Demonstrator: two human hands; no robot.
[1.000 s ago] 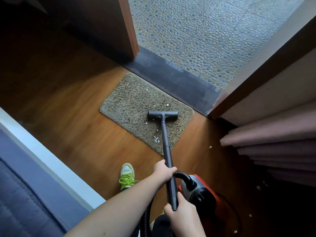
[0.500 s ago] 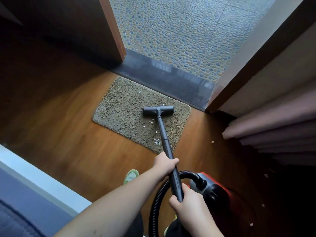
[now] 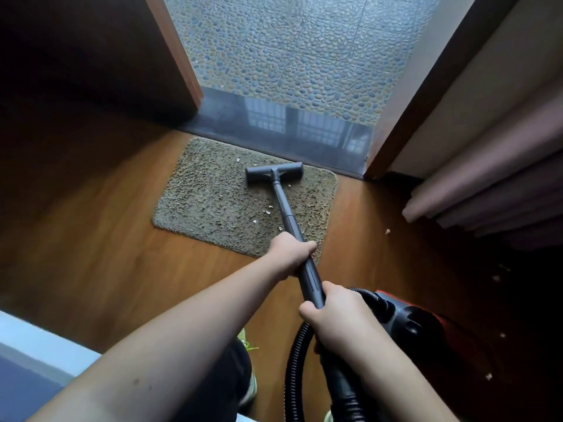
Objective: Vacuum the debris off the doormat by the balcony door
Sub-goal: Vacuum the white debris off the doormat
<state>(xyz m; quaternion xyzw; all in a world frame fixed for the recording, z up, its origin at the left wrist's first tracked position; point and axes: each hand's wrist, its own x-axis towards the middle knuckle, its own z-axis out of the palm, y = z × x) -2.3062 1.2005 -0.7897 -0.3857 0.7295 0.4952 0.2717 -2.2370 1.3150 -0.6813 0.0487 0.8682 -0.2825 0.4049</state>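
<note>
Grey plastic vacuum wand (image 3: pixel 285 208), gripped by left hand (image 3: pixel 289 252) and right hand (image 3: pixel 335 312), rests its nozzle head (image 3: pixel 274 173) on the shaggy olive doormat (image 3: pixel 213 196) near the dark threshold (image 3: pixel 289 132), bare wooden floor (image 3: pixel 106 223) alongside.

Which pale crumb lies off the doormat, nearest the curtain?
The crumb on the wood floor, right of the doormat below the curtain; the others nearby sit on the mat.

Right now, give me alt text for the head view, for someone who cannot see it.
Both hands grip a dark vacuum wand, the left hand ahead of the right hand, with its floor head at the far edge of a doormat by the open balcony door. Pale crumbs lie on the mat beside the wand.
</note>
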